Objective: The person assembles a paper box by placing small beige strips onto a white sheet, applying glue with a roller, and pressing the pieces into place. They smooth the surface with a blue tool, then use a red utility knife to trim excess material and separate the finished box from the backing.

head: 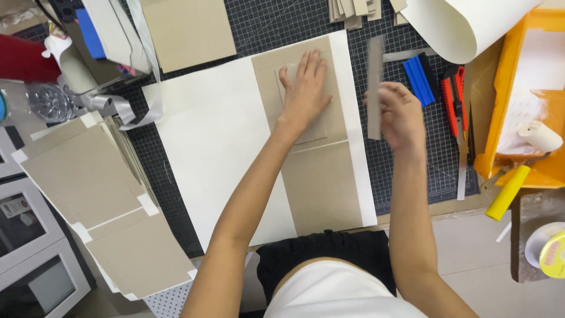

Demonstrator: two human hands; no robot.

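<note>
My left hand [304,89] lies flat, fingers spread, on a grey cardboard panel with a cut-out window [266,82]. That panel rests on a large white sheet [218,135] spread over a black cutting mat [400,171]. A second grey panel [322,188] sits just below it on the same sheet. My right hand [400,115] holds a narrow grey cardboard strip [374,65] upright beside the sheet's right edge.
A blue scraper [416,79], a red utility knife [453,97] and a metal ruler [462,171] lie right of my hand. An orange tray [500,76], a yellow-handled roller [506,193] and a rolled white sheet [459,23] are further right. Stacked grey boards [88,182] lie left.
</note>
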